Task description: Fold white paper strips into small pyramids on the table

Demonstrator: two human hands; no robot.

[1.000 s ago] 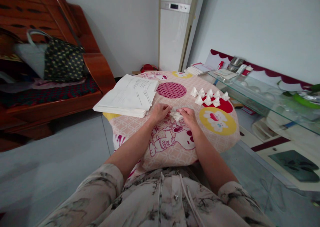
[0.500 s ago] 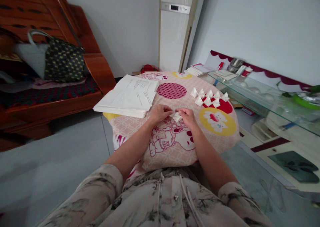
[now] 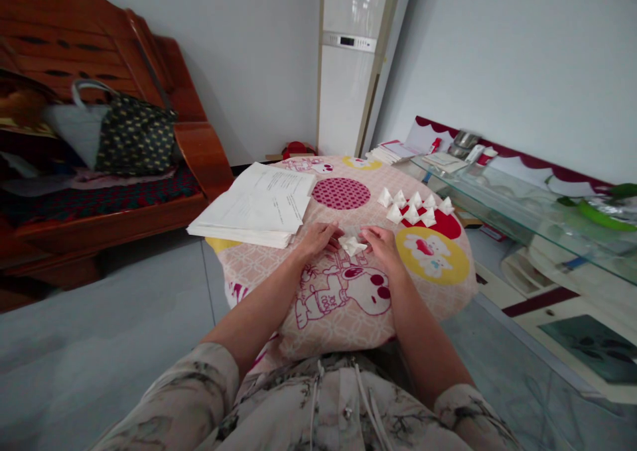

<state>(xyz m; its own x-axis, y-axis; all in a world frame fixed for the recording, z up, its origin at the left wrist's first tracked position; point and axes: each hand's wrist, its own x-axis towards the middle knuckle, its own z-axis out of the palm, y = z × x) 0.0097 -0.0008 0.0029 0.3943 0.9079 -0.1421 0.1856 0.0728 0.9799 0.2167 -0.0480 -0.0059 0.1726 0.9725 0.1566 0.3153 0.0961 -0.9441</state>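
Observation:
A small white folded paper piece (image 3: 352, 246) with pointed corners lies low over the round table, between my two hands. My left hand (image 3: 321, 240) is at its left side, fingers curled and closed on that edge. From the right, my right hand (image 3: 381, 244) pinches the opposite corner between thumb and fingers. Further right stand several finished-looking white paper shapes (image 3: 413, 213) with peaked tops, grouped in two rows. A stack of printed paper sheets (image 3: 249, 202) rests to the left of my hands.
A patterned cloth (image 3: 343, 338) covers the round table. To the right is a glass-topped cabinet (image 3: 527, 205) holding papers, cups and a green dish. A wooden bench (image 3: 194, 152) with a dark patterned bag (image 3: 135, 136) stands at left; a tall white air conditioner (image 3: 346, 93) is behind.
The paper piece looks more spread out, its points now showing. My hands have moved slightly apart around it. The whole view has shifted, so things sit lower in it.

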